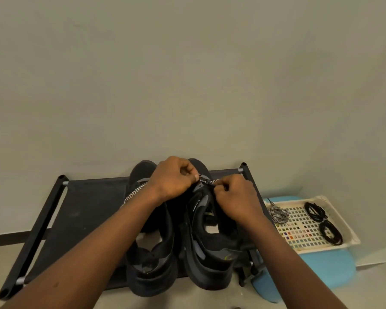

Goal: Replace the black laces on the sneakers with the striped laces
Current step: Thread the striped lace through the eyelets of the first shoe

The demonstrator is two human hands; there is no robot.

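left hand (172, 179) and right hand (236, 197) pinch striped lace (212, 181) near tray (303, 228).

One wide-angle camera on the person's head is looking forward and down, sitting close above the sneakers (212, 270) on the rack (87, 208) at 6 o'clock. It is taking in the tray (303, 230) at 4 o'clock and the wall (187, 74) towards 12 o'clock.

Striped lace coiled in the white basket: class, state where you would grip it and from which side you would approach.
Pinch the striped lace across its bunched coil, coming from above: it lies flat in the shallow, open-topped basket, at the end nearer the sneakers, apart from the black laces.
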